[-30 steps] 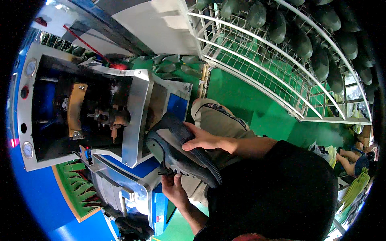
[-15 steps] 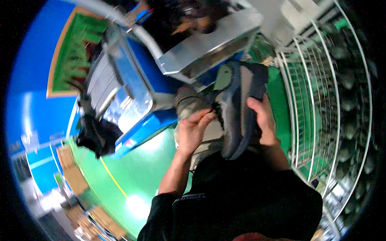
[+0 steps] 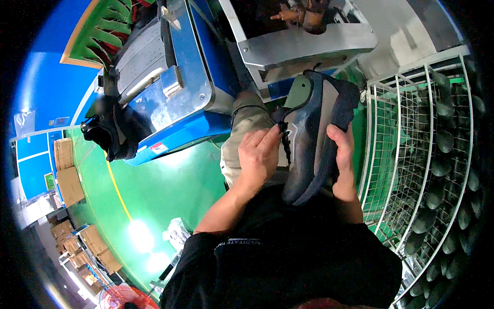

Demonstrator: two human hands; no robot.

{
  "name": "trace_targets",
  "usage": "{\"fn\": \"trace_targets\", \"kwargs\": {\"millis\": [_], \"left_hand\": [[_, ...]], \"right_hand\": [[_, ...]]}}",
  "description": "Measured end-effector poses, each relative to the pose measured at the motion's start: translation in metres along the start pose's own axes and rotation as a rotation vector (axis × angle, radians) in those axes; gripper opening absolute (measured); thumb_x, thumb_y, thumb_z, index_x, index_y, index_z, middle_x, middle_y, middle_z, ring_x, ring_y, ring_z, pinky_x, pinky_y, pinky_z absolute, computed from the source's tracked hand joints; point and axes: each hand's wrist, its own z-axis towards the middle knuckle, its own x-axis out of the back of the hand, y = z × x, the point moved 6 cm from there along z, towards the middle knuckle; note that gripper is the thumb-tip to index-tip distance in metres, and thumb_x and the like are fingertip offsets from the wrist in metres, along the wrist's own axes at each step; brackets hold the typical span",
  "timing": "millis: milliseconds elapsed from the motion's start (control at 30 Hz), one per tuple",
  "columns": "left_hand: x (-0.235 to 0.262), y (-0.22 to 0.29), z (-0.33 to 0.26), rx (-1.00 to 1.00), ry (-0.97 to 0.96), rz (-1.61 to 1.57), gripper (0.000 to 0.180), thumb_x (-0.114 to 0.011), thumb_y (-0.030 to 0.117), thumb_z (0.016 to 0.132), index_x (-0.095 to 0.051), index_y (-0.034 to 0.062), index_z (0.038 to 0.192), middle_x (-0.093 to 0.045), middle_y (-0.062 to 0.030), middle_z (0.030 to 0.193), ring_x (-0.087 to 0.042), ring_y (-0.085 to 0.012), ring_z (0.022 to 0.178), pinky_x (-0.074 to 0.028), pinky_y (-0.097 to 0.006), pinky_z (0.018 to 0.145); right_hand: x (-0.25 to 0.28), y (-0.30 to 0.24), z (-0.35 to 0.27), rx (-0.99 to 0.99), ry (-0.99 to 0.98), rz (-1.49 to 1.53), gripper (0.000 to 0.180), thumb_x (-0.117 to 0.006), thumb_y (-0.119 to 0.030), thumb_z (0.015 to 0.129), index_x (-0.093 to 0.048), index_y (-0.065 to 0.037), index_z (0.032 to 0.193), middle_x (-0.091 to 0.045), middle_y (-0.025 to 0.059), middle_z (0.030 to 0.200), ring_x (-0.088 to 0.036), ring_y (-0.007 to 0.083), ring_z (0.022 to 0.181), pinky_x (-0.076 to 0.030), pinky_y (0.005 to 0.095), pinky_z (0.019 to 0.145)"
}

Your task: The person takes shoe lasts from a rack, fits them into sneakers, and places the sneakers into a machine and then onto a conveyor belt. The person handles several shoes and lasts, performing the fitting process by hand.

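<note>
Machinery crowds the top of the view: a blue machine [image 3: 175,98] with a brushed-metal top plate on the left, and a grey steel housing [image 3: 309,49] jutting over the shoe. A white wire rack [image 3: 406,154] fills the right side, its thin rods hung with rows of dark green, rounded shoe lasts [image 3: 442,139]. A black bag-like bundle [image 3: 110,131] hangs off the blue machine's corner. The floor [image 3: 154,195] is glossy green paint with a yellow line, and brown cardboard boxes [image 3: 67,170] sit stacked at far left.

The shoe [image 3: 314,134] is held in front of the person's chest, just under the steel housing and close beside the rack. It is dark grey, with a paler side panel, a green tongue, black laces and a ribbed dark sole. The right hand [image 3: 342,165] clasps its sole edge from the rack side. The left hand [image 3: 260,154] pinches the laces at the shoe's near side, fingers curled.
</note>
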Motion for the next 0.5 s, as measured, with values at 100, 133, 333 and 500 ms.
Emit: {"fn": "trace_targets", "kwargs": {"millis": [100, 133, 333, 500], "left_hand": [[-0.003, -0.011, 0.002, 0.147, -0.054, -0.041, 0.016, -0.073, 0.002, 0.08, -0.071, 0.0028, 0.095, -0.069, -0.0135, 0.084, -0.066, -0.0268, 0.073, -0.052, -0.036, 0.065], [-0.002, -0.021, 0.004, 0.218, -0.084, -0.131, 0.013, -0.072, 0.003, 0.081, -0.071, 0.0024, 0.094, -0.069, -0.0113, 0.081, -0.064, -0.0236, 0.069, -0.05, -0.034, 0.062], [-0.015, -0.039, -0.018, 0.726, -0.78, -1.029, 0.007, -0.066, 0.0, 0.087, -0.066, 0.0023, 0.094, -0.053, 0.0103, 0.08, -0.046, -0.0013, 0.075, -0.038, -0.02, 0.066], [0.003, -0.014, -0.004, 0.328, -0.98, -0.62, 0.011, -0.075, 0.011, 0.088, -0.069, 0.0028, 0.093, -0.061, 0.0015, 0.074, -0.052, -0.0041, 0.068, -0.042, -0.023, 0.061]], "right_hand": [[-0.013, -0.015, 0.0, 0.068, -0.009, -0.092, 0.063, -0.073, -0.034, 0.08, -0.054, -0.002, 0.131, -0.062, 0.0084, 0.112, -0.06, 0.0199, 0.098, -0.049, 0.0343, 0.09], [-0.015, -0.019, -0.003, 0.075, 0.003, -0.113, 0.062, -0.073, -0.034, 0.08, -0.055, -0.002, 0.129, -0.062, 0.0093, 0.112, -0.06, 0.0206, 0.099, -0.048, 0.0348, 0.09], [-0.044, 0.031, -0.01, -0.326, -0.171, 0.607, 0.048, -0.068, -0.038, 0.085, -0.064, -0.003, 0.117, -0.071, 0.0107, 0.1, -0.067, 0.0229, 0.086, -0.055, 0.0359, 0.079], [-0.064, 0.036, -0.029, -0.655, -0.153, 0.935, 0.047, -0.064, -0.043, 0.089, -0.066, -0.004, 0.117, -0.073, 0.0116, 0.097, -0.07, 0.0249, 0.077, -0.059, 0.0356, 0.071]]}}
